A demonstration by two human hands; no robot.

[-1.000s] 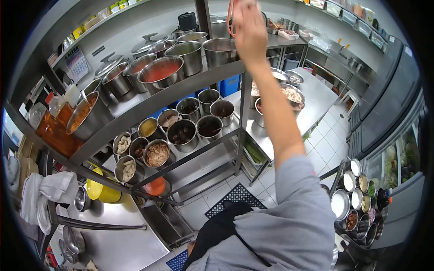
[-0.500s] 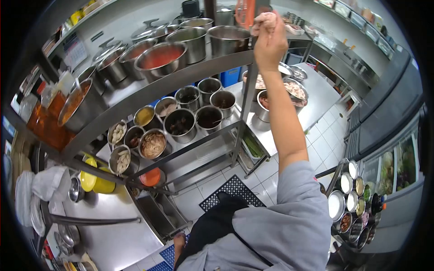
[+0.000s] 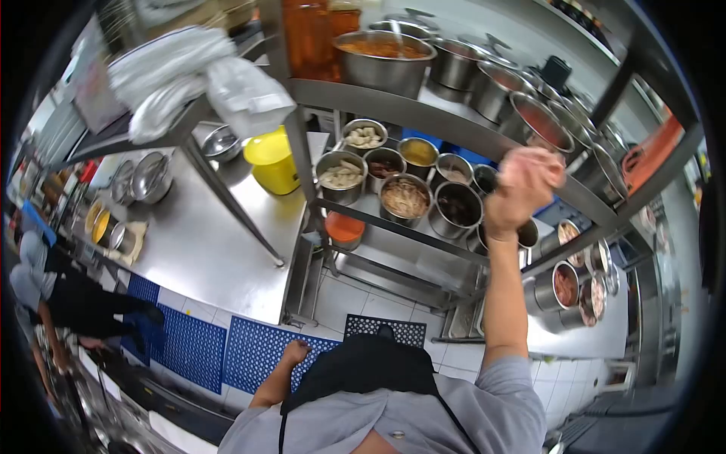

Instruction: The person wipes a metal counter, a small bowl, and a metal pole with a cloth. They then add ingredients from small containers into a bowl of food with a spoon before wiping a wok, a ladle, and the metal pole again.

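Note:
My right hand point(image 3: 516, 203), arm stretched out and raised, is closed around a pale pink piece of raw meat point(image 3: 534, 170); both are smeared by motion. Behind it stands a steel rack point(image 3: 461, 113). On the rack's lower level are several steel pots: one of dark contents point(image 3: 457, 210), one of pale brown strips point(image 3: 406, 197) and one of yellow liquid point(image 3: 418, 152). My left hand point(image 3: 296, 351) hangs low at my side, above a blue perforated mat point(image 3: 257, 356). Its fingers are curled in, and nothing shows in them.
To the left stretches a steel table point(image 3: 204, 234) with a yellow bucket point(image 3: 274, 163) and metal bowls point(image 3: 150, 178). A pot of orange food point(image 3: 384, 64) sits on the upper shelf. Pots of raw meat point(image 3: 565, 286) stand on the right-hand table point(image 3: 597, 333). Another person point(image 3: 76, 295) is at far left.
My view has swung left, bringing the left table and another person into sight. My right hand still holds the meat and now appears lower, in front of the rack.

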